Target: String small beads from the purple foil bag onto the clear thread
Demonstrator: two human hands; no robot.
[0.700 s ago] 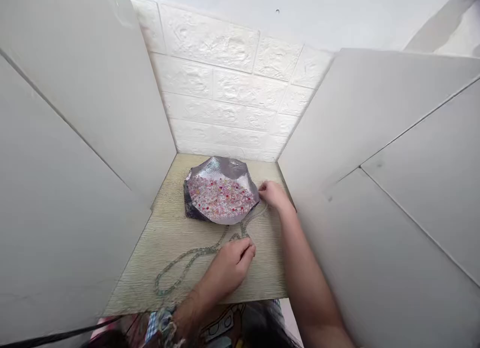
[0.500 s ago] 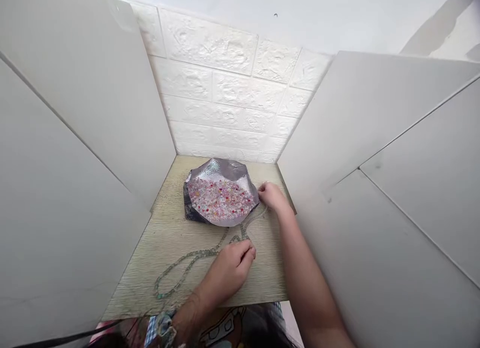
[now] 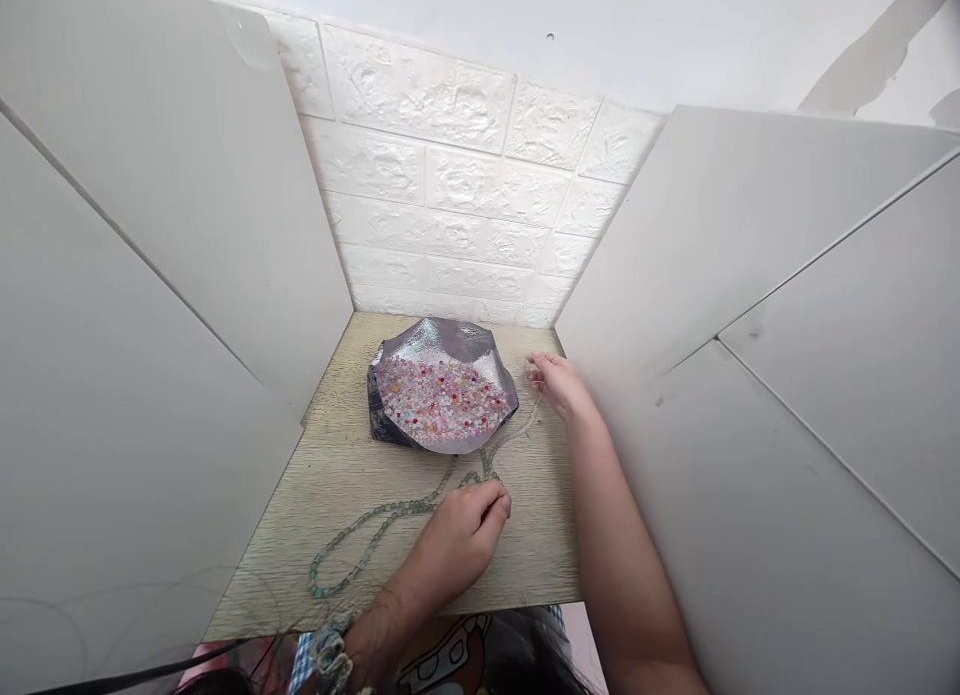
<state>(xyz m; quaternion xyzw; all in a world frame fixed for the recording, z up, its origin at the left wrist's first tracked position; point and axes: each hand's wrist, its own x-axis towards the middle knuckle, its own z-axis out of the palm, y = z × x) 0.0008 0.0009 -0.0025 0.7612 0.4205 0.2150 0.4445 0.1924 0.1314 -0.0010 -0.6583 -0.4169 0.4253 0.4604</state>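
A silvery foil bag (image 3: 469, 340), opened into a shallow bowl, holds a mass of small pink, white and red beads (image 3: 442, 400). In front of it a long strand of pale green beads (image 3: 360, 520) lies in loops on the table. My left hand (image 3: 466, 530) rests closed on the tabletop over part of the strand; what its fingers hold, if anything, is hidden. Just right of the bag is my right hand (image 3: 555, 380), raised a little, its fingers bent and closed round the thin upper end of the strand, which trails down toward the loops.
The small wooden table (image 3: 330, 455) stands between grey-white panels on the left (image 3: 210, 195) and right (image 3: 712, 265). Behind it rises a white brick-patterned wall (image 3: 450, 175). A fabric scrunchie (image 3: 330, 655) is round my left wrist. A dark cord (image 3: 142, 675) crosses the lower left.
My right hand has drawn slightly right and away from the bag's rim, its fingers turning up into view. My left hand, the bag and the loops of beads have stayed put.
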